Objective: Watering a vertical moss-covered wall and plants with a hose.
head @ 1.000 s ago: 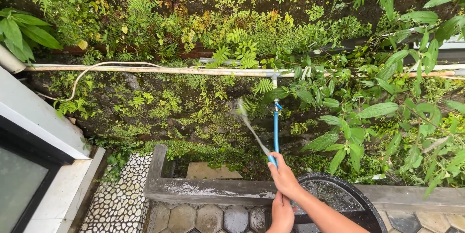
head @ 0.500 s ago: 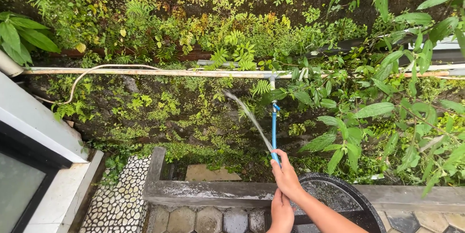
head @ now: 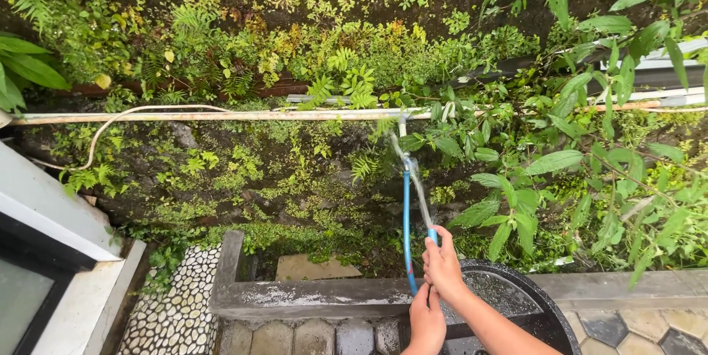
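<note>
My right hand (head: pixel 444 265) is closed around the free end of a thin blue hose (head: pixel 405 215), with the tip just above my fingers. A jet of water (head: pixel 413 178) shoots up and slightly left from it towards the tap (head: pixel 403 134) on the white pipe. The hose hangs from that tap down to my left hand (head: pixel 426 319), which grips it just below my right hand. Both hands are above the left rim of a round black basin (head: pixel 542 297) holding water.
A mossy, fern-covered wall (head: pixel 280 171) rises ahead, crossed by a long white pipe (head: pixel 221 115). Leafy branches (head: pixel 590 171) crowd the right. A low concrete ledge (head: pixel 295 294) runs in front, with a pebble floor (head: pixel 173 314) and a white window frame (head: pixel 51 222) on the left.
The water jet has swung from pointing up-left to nearly straight up along the hose. My right hand has shifted slightly right and turned the hose end. My left hand has stayed below it.
</note>
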